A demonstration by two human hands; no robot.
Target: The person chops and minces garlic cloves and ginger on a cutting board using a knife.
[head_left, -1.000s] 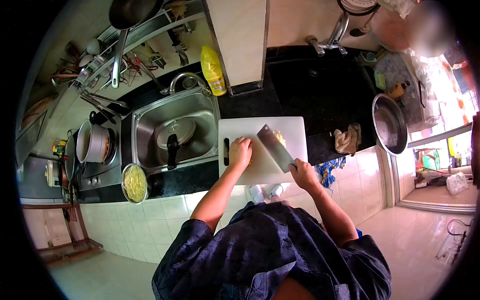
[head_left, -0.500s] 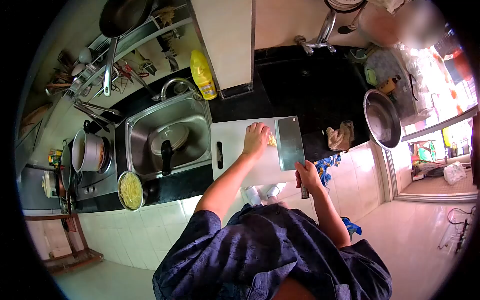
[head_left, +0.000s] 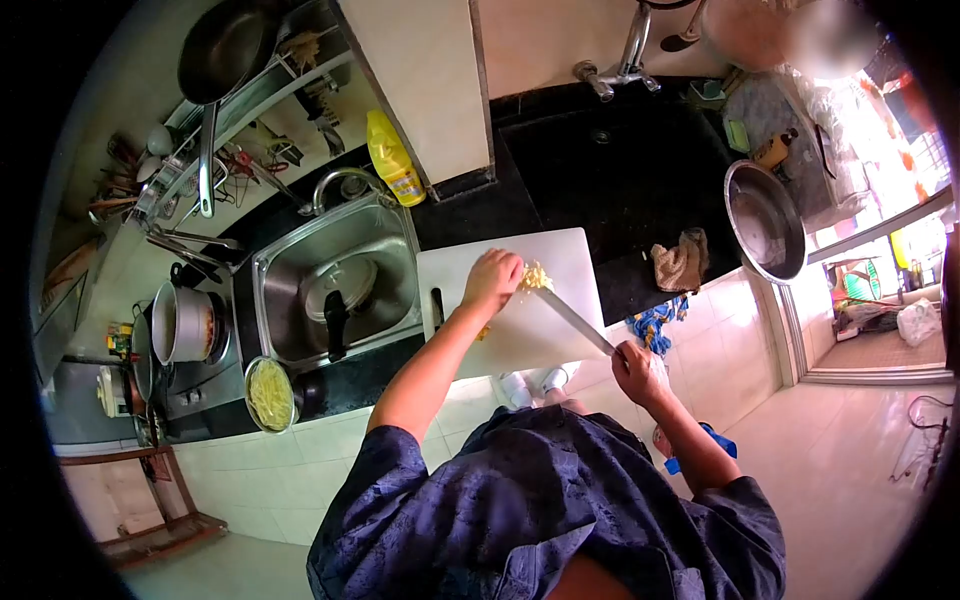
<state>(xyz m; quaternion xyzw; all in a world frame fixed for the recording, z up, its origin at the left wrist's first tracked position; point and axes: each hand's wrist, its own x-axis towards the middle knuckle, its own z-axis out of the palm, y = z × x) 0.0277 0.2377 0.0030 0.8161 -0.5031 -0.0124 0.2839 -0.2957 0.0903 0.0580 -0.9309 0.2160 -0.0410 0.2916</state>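
right hand [head_left: 635, 372] was closed on the cleaver [head_left: 570, 319] handle, left hand [head_left: 493, 280] curled over the board [head_left: 552, 255], grip unclear, beside the chopped pale pieces [head_left: 536, 277] at frame center, blade tip near them.

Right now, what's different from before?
Since the last picture, the cleaver has swung left from the cutting board's right side to the chopped pieces, its blade now seen nearly edge-on. The right hand still holds it; the left hand remains beside the pieces. The board and yellow bottle stayed put.
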